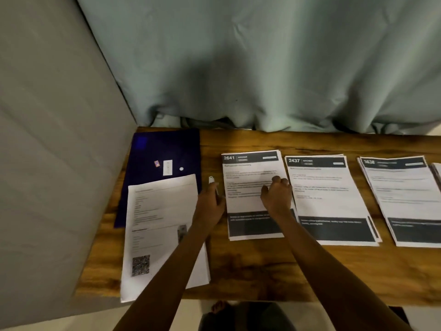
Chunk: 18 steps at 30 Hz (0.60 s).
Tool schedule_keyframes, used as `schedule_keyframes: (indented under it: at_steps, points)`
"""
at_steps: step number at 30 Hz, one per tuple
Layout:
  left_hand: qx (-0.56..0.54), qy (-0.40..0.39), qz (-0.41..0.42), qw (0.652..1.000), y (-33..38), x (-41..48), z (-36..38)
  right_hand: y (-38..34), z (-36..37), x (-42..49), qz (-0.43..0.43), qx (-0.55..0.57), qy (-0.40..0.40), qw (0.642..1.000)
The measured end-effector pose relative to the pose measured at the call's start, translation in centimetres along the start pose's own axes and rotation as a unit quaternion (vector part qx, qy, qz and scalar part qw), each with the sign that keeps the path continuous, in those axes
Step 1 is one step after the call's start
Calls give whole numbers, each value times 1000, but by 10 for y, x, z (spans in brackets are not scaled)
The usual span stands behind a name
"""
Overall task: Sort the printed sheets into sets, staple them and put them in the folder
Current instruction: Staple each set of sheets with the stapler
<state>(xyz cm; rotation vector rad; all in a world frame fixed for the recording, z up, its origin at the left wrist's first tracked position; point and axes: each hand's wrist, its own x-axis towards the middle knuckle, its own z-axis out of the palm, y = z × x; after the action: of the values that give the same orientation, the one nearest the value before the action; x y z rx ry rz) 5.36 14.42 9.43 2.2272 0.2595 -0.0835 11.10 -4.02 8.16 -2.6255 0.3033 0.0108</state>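
Three stacks of printed sheets with dark header bars lie in a row on the wooden table [250, 266]: the 2641 stack [248, 173], the 2437 stack [327, 187] just beside it at 3 o'clock, and the 1638 stack [403, 187] further along the same way. The 1638 stack is fanned at its left edge. A sliver of one more stack [438, 170] shows at the frame's right edge.

The dark blue folder [164, 146] lies flat at 9 o'clock from the 2641 stack, against the grey panel [47, 139]. It carries a white label [167, 167]. A plain stack of sheets [162, 211] with a QR code overlaps the folder's near half and overhangs the table edge at 6 o'clock.

Left hand [210, 204] – between the plain stack and the 2641 stack, fingers wrapped round a slim white tool [211, 179]. The tool's tip pokes out at 12 o'clock from the knuckles, and it is too blurred to make out in detail.

Right hand [278, 194] – on the 2641 stack near its right edge, touching the top sheet, fingers curled down and thumb set apart toward 9 o'clock. I cannot tell whether any paper is pinched.

A pale green curtain [238, 68] hangs at 12 o'clock, its hem bunched on the table's far edge.
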Motion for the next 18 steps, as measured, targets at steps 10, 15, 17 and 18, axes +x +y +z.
schedule_keyframes:
  at_steps: [10,15,17,18]
  points:
    - [99,37,-188,976,29,-19,64,39,-10,14,37,-23,-57,997]
    - [97,41,-241,965,40,-23,76,39,-12,18,58,-2,-64,996]
    - [80,33,-258,962,45,-19,78,38,-13,21,75,25,-71,994]
    - [67,31,-268,961,46,-18,78,37,-13,23,84,34,-75,993]
